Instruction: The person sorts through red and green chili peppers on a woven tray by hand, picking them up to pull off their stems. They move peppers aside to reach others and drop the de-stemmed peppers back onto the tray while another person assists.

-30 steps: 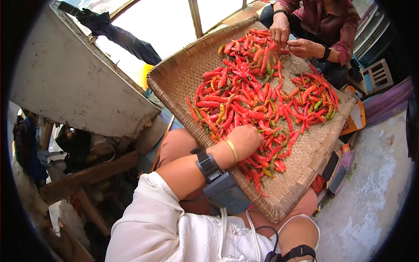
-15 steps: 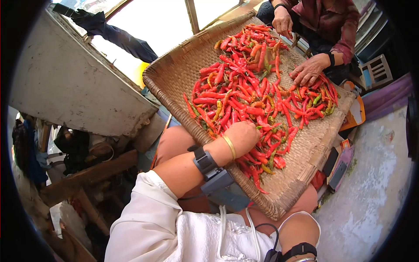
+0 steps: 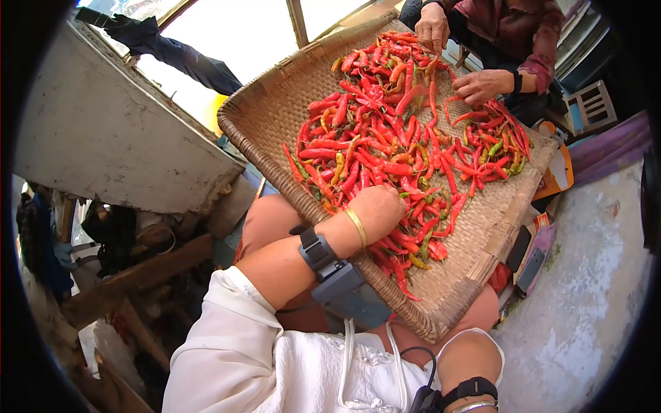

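My left hand (image 3: 377,213) rests on the near side of a heap of red chili peppers (image 3: 385,138), its knuckles bent and its fingers curled down out of sight. Whatever it grips is hidden. A gold bangle (image 3: 356,228) and a dark wrist device (image 3: 323,258) are on that arm. The peppers, mostly red with some green and orange, lie in a woven rectangular basket (image 3: 475,265) over my knees. Only my right forearm (image 3: 470,365) shows, with a black band and silver bracelet; the hand is beyond the bottom edge.
Across the basket sits another person (image 3: 513,34), one hand (image 3: 432,29) above the far peppers, the other (image 3: 482,87) close to it. Wooden boards (image 3: 138,279) and clutter lie left, below a pale panel (image 3: 110,131). A phone-like object (image 3: 530,270) lies at right.
The other person's lower hand has lifted off the right-hand peppers and drawn towards their other hand. My left hand stays over nearly the same spot. The view has shifted slightly.
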The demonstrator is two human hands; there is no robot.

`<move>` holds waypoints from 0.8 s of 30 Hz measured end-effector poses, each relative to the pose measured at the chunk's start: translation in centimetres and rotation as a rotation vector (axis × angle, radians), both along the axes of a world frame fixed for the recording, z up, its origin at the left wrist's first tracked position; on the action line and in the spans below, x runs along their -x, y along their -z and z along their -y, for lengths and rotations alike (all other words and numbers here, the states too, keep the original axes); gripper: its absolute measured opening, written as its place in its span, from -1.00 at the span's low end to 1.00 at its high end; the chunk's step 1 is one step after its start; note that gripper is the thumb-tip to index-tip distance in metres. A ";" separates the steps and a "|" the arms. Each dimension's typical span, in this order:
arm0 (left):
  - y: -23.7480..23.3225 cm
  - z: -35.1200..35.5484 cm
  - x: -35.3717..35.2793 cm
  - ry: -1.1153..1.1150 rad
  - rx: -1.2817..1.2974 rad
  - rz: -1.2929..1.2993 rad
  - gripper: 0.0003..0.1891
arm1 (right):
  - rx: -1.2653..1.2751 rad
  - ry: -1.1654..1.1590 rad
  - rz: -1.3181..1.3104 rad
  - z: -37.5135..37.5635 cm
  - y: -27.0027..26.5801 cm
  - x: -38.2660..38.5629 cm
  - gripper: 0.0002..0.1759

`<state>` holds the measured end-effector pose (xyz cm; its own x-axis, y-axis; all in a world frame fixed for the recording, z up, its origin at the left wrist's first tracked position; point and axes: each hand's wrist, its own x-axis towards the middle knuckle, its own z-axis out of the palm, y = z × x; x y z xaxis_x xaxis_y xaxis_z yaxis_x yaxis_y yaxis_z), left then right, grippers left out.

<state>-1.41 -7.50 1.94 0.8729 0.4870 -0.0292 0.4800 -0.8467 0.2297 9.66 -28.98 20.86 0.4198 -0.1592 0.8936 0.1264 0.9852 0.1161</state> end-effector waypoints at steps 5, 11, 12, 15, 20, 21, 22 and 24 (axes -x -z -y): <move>0.1 0.0 0.0 -0.001 -0.009 -0.007 -0.85 | 0.003 0.004 -0.002 0.0 -0.1 0.0 -0.84; 0.4 0.0 -0.1 -0.012 -0.002 -0.033 -0.86 | 0.003 0.010 -0.007 0.1 0.1 0.0 -0.85; 0.4 0.0 -0.1 -0.019 -0.015 -0.004 -0.87 | 0.001 0.009 -0.009 0.1 0.1 -0.1 -0.85; 0.5 0.1 -0.2 -0.026 -0.017 0.038 -0.87 | 0.004 0.014 -0.010 0.1 0.1 -0.2 -0.85; 0.1 0.1 0.0 -0.023 -0.029 0.027 -0.87 | 0.008 0.005 -0.007 -0.2 -0.1 -0.1 -0.86; 0.2 0.1 0.0 -0.027 0.009 -0.006 -0.86 | 0.006 0.009 -0.003 -0.1 -0.1 0.0 -0.86; 0.3 -0.1 -0.2 -0.030 0.044 -0.035 -0.84 | 0.005 0.010 0.004 -0.2 -0.1 0.0 -0.86; 0.4 -0.1 -0.3 -0.025 0.030 -0.025 -0.84 | 0.003 -0.003 0.016 -0.3 0.0 0.3 -0.87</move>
